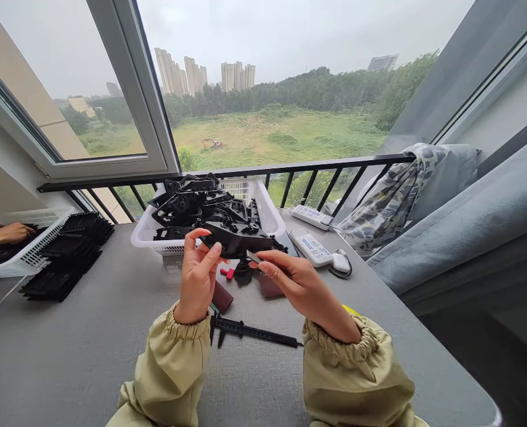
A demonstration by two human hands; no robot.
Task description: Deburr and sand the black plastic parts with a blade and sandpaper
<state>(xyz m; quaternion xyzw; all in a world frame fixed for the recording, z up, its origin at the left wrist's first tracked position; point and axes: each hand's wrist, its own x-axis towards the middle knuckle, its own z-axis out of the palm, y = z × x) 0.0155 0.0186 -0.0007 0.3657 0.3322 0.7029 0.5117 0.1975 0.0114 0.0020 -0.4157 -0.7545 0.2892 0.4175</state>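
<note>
My left hand pinches a black moulded plastic part near its left end, holding it up in front of the basket. In my right hand, between thumb and fingers, is a small flat metal blade. Its tip is at the lower edge of the part; whether it touches cannot be made out. Below the hands lie a red clip-like piece, a dark bundle, brown sandpaper-like pieces and a black vernier caliper.
A white basket heaped with black plastic parts stands by the railing. Two white power strips lie to its right. On the left, stacked black parts sit beside another white basket, where another person's hands reach in.
</note>
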